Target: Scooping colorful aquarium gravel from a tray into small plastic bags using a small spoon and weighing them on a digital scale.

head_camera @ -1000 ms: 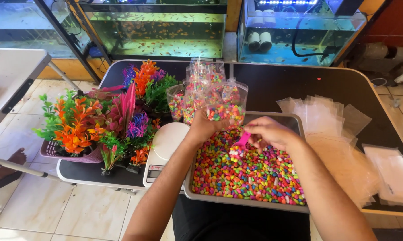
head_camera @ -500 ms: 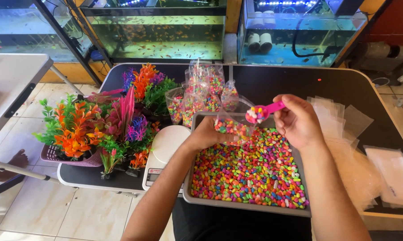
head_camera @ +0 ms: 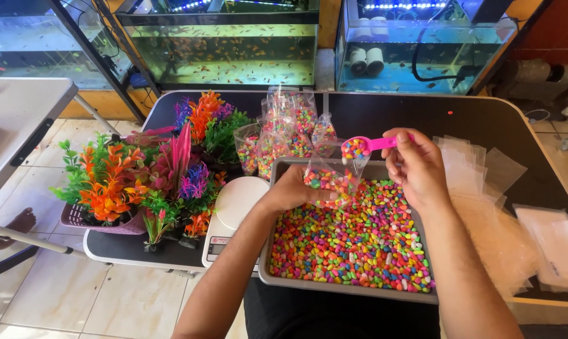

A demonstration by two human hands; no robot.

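Observation:
A grey tray [head_camera: 350, 290] full of small multicoloured gravel lies on the dark table in front of me. My left hand [head_camera: 293, 188] holds a small clear plastic bag [head_camera: 331, 179], partly filled with the gravel, over the tray's far end. My right hand [head_camera: 416, 166] grips a pink scoop [head_camera: 362, 146] heaped with gravel, held level just above the bag's open mouth. Several filled bags [head_camera: 284, 129] stand behind the tray.
A white digital scale [head_camera: 234, 210] sits left of the tray. Beside it stand colourful plastic aquarium plants [head_camera: 146, 176]. Empty clear bags [head_camera: 479, 163] lie in a pile to the right. Fish tanks [head_camera: 227, 44] line the back. A grey table [head_camera: 20, 119] is at far left.
My right hand dug the pink scoop into the gravel, then lifted it full up to the bag's mouth. The left hand has kept the bag over the tray.

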